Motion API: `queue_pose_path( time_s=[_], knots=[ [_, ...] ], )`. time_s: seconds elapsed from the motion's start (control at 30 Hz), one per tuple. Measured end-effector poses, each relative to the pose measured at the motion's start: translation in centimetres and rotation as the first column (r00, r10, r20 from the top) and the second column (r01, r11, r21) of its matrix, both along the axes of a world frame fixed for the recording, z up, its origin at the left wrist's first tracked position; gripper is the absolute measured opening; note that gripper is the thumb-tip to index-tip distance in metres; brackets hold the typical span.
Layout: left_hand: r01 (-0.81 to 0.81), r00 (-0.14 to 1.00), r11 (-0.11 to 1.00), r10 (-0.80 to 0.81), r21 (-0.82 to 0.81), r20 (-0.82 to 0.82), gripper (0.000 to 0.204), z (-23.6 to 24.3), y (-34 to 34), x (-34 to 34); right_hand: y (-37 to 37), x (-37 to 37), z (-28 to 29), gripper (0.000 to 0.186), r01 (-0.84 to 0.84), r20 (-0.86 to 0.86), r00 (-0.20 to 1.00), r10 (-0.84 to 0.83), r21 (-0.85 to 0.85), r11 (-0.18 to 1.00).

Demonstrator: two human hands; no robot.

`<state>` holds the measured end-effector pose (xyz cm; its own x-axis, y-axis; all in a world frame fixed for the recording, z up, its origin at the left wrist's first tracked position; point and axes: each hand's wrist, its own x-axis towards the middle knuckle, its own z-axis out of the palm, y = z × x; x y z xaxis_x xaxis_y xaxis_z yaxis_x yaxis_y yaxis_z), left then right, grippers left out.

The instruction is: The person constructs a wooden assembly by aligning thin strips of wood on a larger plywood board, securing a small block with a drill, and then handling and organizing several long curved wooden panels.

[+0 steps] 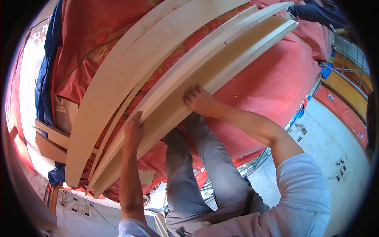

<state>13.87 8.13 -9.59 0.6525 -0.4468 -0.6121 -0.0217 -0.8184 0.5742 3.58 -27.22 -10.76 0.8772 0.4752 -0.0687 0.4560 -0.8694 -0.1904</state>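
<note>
A long, slightly curved wooden trough-like piece (167, 94), pale along its edges and browner inside, runs from lower left to upper right in front of me. My left hand (134, 128) is closed on its far raised edge, toward the lower-left end. Around the near edge, close to the middle, curl the fingers of my right hand (199, 100). The undersides of the piece and some of my fingertips are hidden. Just beyond it lies a broad curved wooden board (104, 89), with a narrow curved strip (132, 96) between the two.
Red sheeting (260, 75) spreads under and around the wood. Small wooden offcuts (51, 138) lie at the left by a dark blue cloth (44, 79). Another person's dark-clothed leg (318, 15) shows at the upper right. A pale wall (335, 136) with hanging wires stands at the right.
</note>
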Motion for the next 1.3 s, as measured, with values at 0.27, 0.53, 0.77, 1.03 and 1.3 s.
queue_pose_path(
  time_s=[0.27,0.53,0.77,1.03,1.3],
  knots=[
    [0.11,0.993,0.989,-0.105,0.095,-0.06,0.048,-6.8,-1.2,0.0,0.1,1.6,-4.6,0.012,-0.036,-0.078,0.996,0.036,0.002,0.999],
    [0.146,0.975,0.987,-0.131,0.074,-0.177,0.054,-5.5,-2.3,-1.0,-1.2,-0.1,-10.6,0.007,-0.02,-0.238,0.971,0.015,-0.018,1.0],
    [0.125,0.99,0.99,-0.12,0.062,-0.078,0.058,-6.1,-2.0,-2.0,-1.8,0.1,-5.2,0.02,-0.134,0.138,0.985,0.104,0.23,0.964],
    [0.039,0.997,0.999,-0.039,0.007,-0.06,0.093,-5.3,-3.3,-3.2,-2.0,2.8,-7.2,0.068,-0.055,-0.088,0.995,0.045,-0.106,0.993],
    [-0.651,0.754,0.753,0.627,0.093,0.196,0.06,0.5,3.4,-13.8,1.0,1.8,-8.3,0.056,-0.249,-0.057,0.968,0.245,-0.091,0.964]
  ],
)
